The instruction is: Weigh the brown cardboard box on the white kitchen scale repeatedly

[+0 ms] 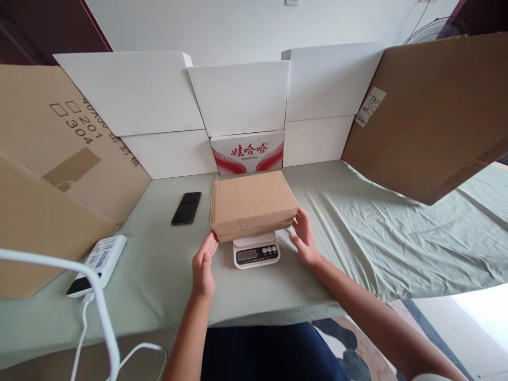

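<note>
A closed brown cardboard box (252, 201) sits over a white digital kitchen scale (256, 254), covering its weighing platform. The scale's display and buttons show in front of the box; I cannot read any figure. At the box's near left corner, my left hand (204, 267) touches it with the fingertips, partly tucked beneath the edge. My right hand (304, 239) holds the near right corner, thumb apart from the fingers. Whether the box's full weight lies on the scale I cannot tell.
A black phone (186, 208) lies left of the box. Farther left are a white power bank (97, 264) with a plugged cable and a white curved tube (99, 296). White boxes (242, 98) line the back; large cartons (432, 116) flank the green cloth (357, 238).
</note>
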The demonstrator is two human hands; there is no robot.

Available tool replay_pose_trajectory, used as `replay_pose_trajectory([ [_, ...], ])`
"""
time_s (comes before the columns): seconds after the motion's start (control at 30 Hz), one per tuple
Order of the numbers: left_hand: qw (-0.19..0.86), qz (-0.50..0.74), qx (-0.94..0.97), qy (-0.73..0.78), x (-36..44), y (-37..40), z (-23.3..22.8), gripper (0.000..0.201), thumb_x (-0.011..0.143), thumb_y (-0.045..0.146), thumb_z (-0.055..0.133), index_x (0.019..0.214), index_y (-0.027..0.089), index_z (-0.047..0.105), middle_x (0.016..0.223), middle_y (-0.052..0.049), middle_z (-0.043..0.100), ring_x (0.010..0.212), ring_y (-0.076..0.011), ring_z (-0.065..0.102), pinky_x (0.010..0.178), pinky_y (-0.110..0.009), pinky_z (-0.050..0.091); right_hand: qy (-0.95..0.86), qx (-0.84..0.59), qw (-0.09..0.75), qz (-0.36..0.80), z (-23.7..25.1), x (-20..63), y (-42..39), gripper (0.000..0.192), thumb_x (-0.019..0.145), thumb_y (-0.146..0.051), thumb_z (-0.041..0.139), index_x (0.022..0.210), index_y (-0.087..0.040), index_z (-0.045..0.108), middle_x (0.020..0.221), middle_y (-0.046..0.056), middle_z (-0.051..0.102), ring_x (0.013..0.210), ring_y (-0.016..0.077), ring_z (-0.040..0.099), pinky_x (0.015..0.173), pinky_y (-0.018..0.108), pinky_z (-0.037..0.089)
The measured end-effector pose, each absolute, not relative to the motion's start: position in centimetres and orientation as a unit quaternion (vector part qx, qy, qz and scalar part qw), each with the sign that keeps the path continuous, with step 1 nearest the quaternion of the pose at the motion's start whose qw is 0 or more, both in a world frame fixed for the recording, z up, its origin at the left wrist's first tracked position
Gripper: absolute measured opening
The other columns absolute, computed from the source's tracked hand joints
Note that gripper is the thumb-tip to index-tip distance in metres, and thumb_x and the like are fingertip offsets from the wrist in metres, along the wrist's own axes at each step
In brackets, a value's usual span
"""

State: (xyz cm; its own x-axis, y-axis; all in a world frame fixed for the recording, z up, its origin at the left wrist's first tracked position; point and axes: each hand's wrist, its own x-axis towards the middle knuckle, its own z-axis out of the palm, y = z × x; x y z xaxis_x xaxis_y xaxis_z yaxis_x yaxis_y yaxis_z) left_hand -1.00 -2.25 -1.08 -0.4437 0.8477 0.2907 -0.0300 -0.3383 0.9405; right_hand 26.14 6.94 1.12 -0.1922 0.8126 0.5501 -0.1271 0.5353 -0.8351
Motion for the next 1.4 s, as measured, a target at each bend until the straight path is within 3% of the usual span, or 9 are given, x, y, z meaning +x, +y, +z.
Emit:
replay_pose_trajectory([
  [0.57, 0.321, 0.690, 0.407, 0.505, -0.4, -3.0, -0.7, 0.075, 0.085, 0.073, 0.053, 0.139, 0.022, 0.064, 0.149, -0.016, 0.056, 0.142, -0.0353, 0.048, 0.119, -0.051, 0.038, -0.674, -0.295, 0.555, 0.388, 1.6, 26.4, 6.2, 0.061, 0.092, -0.057, 0.056, 0.148, -0.040, 0.039, 0.151, 0.007, 0.043, 0.143, 0.0331, 0.042, 0.117, 0.058, 0.041],
  [0.73, 0.312, 0.737, 0.364, 0.477, -1.6, -3.1, 0.5, 0.069, 0.092, 0.071, 0.034, 0.141, 0.030, 0.062, 0.156, -0.009, 0.050, 0.147, -0.0302, 0.042, 0.120, -0.049, 0.036, -0.627, -0.324, 0.619, 0.345, 1.6, 26.9, 6.9, 0.060, 0.093, -0.054, 0.054, 0.148, -0.042, 0.037, 0.156, 0.005, 0.038, 0.146, 0.0330, 0.039, 0.121, 0.059, 0.036],
  [0.87, 0.289, 0.771, 0.292, 0.487, -2.8, -3.0, 0.8, 0.070, 0.095, 0.068, 0.028, 0.137, 0.027, 0.065, 0.153, -0.011, 0.053, 0.146, -0.0290, 0.044, 0.120, -0.048, 0.036, -0.570, -0.336, 0.665, 0.346, 1.7, 27.2, 7.6, 0.055, 0.093, -0.050, 0.052, 0.146, -0.041, 0.039, 0.154, 0.005, 0.041, 0.144, 0.0317, 0.043, 0.120, 0.058, 0.037],
  [1.1, 0.331, 0.739, 0.289, 0.511, -2.3, -2.6, 0.8, 0.070, 0.093, 0.070, 0.032, 0.136, 0.026, 0.066, 0.153, -0.013, 0.052, 0.146, -0.0284, 0.044, 0.119, -0.047, 0.037, -0.594, -0.332, 0.604, 0.415, 2.0, 26.7, 7.1, 0.054, 0.092, -0.054, 0.057, 0.143, -0.039, 0.044, 0.152, 0.005, 0.047, 0.141, 0.0310, 0.047, 0.119, 0.056, 0.039],
  [1.4, 0.360, 0.686, 0.391, 0.496, -1.1, -2.9, -0.5, 0.070, 0.085, 0.066, 0.060, 0.135, 0.017, 0.066, 0.145, -0.019, 0.059, 0.140, -0.0349, 0.051, 0.118, -0.051, 0.038, -0.647, -0.288, 0.546, 0.448, 1.8, 26.3, 6.7, 0.059, 0.094, -0.056, 0.055, 0.148, -0.037, 0.042, 0.155, 0.005, 0.047, 0.142, 0.0323, 0.045, 0.115, 0.054, 0.043],
])
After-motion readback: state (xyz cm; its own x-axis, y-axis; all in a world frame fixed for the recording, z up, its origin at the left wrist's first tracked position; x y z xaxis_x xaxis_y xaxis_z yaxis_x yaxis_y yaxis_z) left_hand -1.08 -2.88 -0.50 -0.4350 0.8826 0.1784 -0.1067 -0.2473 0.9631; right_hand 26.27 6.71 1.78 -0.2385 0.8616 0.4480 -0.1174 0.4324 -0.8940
